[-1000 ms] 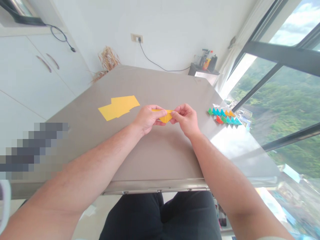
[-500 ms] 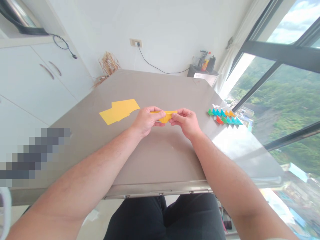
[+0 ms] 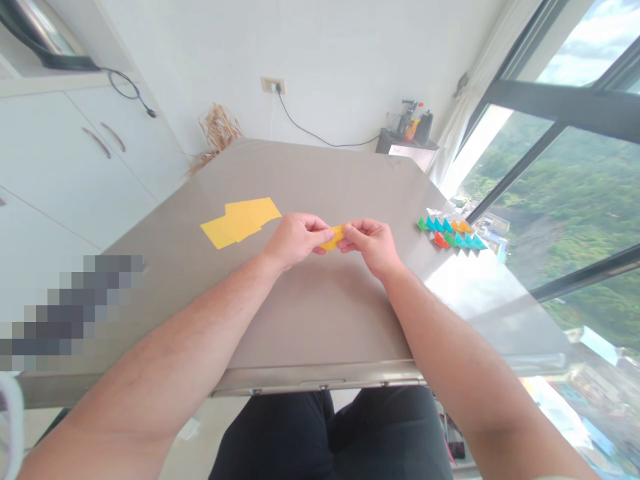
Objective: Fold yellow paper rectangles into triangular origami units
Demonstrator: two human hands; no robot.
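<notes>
Between my two hands is a small folded piece of yellow paper (image 3: 333,239), held just above the table (image 3: 320,320). My left hand (image 3: 299,239) pinches its left end with thumb and fingers. On the opposite end my right hand (image 3: 369,241) is closed, thumb on the near face. The fingers cover much of the paper, so its exact folded shape is hidden. To the left of my left hand lie overlapping flat sheets of yellow paper (image 3: 245,219).
Two rows of small folded paper boats (image 3: 450,231) in green, blue, orange and red stand near the table's right edge, by the window (image 3: 575,167). Bottles (image 3: 411,127) stand on a small cabinet (image 3: 406,150) beyond the far edge. Dried stalks (image 3: 217,130) are behind the far left corner.
The yellow paper shows smaller between my hands and its left part is now covered by my left fingers. Both hands stay at nearly the same place.
</notes>
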